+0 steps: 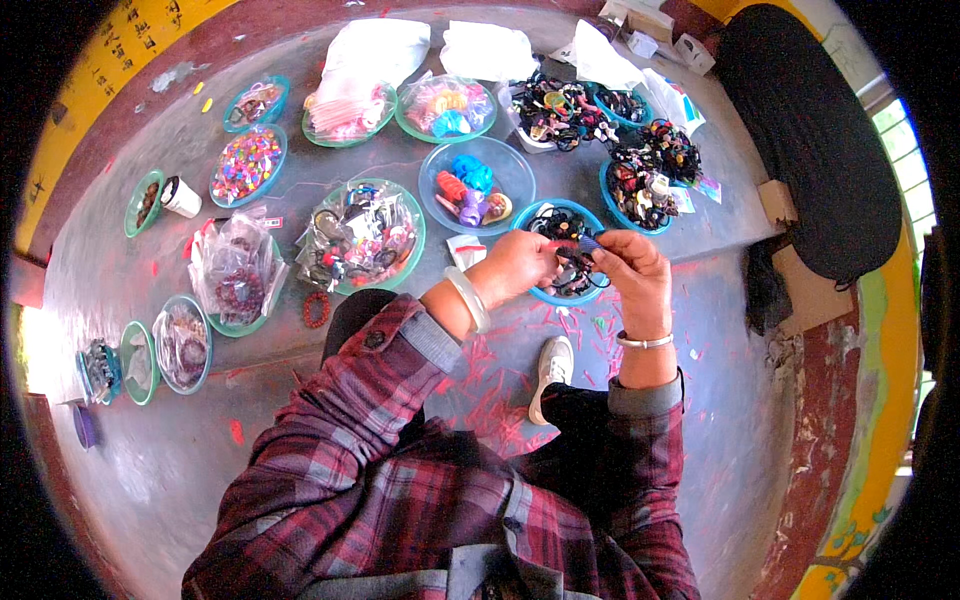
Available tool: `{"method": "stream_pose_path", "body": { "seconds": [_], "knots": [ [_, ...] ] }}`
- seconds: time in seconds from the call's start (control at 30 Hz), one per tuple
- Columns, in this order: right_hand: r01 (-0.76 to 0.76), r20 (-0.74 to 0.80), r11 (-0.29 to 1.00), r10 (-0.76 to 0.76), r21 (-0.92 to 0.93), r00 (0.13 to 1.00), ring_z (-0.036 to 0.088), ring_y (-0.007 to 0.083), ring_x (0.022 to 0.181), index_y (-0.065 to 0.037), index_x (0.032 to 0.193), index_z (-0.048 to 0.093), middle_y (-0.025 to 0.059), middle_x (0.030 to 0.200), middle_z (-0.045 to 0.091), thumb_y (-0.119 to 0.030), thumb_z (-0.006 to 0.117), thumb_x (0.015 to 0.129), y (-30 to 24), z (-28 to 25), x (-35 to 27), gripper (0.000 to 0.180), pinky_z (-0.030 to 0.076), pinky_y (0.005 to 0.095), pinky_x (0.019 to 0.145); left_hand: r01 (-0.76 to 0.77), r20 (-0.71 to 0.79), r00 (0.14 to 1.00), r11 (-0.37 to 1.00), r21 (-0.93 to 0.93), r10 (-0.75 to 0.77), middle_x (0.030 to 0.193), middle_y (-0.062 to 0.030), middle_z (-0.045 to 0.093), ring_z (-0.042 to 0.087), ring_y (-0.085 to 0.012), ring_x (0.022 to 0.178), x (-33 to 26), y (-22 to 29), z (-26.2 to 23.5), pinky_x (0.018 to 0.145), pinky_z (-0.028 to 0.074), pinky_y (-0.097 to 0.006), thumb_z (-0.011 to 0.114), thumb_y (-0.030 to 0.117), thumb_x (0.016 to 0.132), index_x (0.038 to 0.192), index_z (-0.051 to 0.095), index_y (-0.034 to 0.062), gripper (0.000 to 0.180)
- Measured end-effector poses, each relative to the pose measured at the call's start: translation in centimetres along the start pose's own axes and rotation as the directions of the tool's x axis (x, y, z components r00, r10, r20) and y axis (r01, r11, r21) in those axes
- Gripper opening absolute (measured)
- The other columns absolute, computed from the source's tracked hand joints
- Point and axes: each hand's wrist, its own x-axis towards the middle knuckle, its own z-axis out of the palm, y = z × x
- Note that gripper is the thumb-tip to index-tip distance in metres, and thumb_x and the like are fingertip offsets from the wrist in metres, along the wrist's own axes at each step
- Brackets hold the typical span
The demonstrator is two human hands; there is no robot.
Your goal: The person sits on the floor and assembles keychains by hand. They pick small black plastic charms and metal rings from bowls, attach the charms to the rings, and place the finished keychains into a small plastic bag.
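Observation:
My left hand (512, 264) and my right hand (636, 276) are raised close together over a blue basin (549, 298) of dark bands. The fingers of both are pinched. Between the fingertips shows a small strip, reddish at the left hand and bluish at the right; its kind is too small to tell. Dark loops (572, 272) fill the basin under the hands, and I cannot tell whether any of them hang from the fingers. The left wrist wears a pale bangle (468, 299), the right wrist a thin silver one (645, 342).
Basins of hair ties (640, 195), colourful beads (248, 164), wrapped trinkets (360, 235) and bagged bracelets (238, 270) stand around the floor. White sacks (375, 52) lie behind them. Red scraps (490, 400) litter the floor near my shoe (553, 372). A long black object (810, 140) leans at the right wall.

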Motion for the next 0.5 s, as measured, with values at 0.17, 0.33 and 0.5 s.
{"method": "stream_pose_path", "body": {
  "seconds": [0.17, 0.33, 0.5],
  "knots": [
    [0.032, -0.010, 0.967, -0.036, -0.254, 0.999, 0.054, 0.0065, 0.065, -0.001, 0.084, 0.061, 0.0018, 0.072, 0.060, 0.000, 0.064, 0.072, 0.8, 0.2, 0.1, 0.013, 0.044, 0.0210, 0.058, -0.053, 0.024, 0.998, 0.997, 0.060, 0.052, 0.076, 0.0001, 0.060, 0.055, -0.0074, 0.066, -0.3, 0.4, 0.4, 0.058, 0.044, -0.021, 0.053, 0.017, 0.085, 0.095, 0.060, 0.0019, 0.019],
    [0.002, -0.004, 0.961, -0.003, -0.275, 1.000, 0.054, 0.0068, 0.066, -0.001, 0.085, 0.061, 0.0029, 0.073, 0.061, -0.001, 0.064, 0.072, 0.5, 0.1, 0.1, 0.013, 0.044, 0.0213, 0.058, -0.066, 0.068, 0.996, 0.993, 0.097, 0.059, 0.077, -0.0008, 0.060, 0.056, -0.0074, 0.068, 0.3, -0.8, -0.2, 0.060, 0.045, -0.022, 0.052, 0.015, 0.085, 0.098, 0.059, 0.0018, 0.020],
    [-0.086, 0.050, 0.991, 0.091, -0.102, 0.995, 0.055, 0.0079, 0.067, 0.000, 0.085, 0.060, 0.0032, 0.075, 0.061, 0.000, 0.064, 0.073, 1.3, -0.8, 0.4, 0.013, 0.044, 0.0210, 0.058, -0.078, 0.092, 0.994, 0.973, 0.218, 0.059, 0.082, -0.0015, 0.061, 0.056, -0.0083, 0.070, 0.1, 0.0, 0.0, 0.062, 0.047, -0.023, 0.049, 0.017, 0.087, 0.104, 0.056, 0.0029, 0.024]
  ]
}}
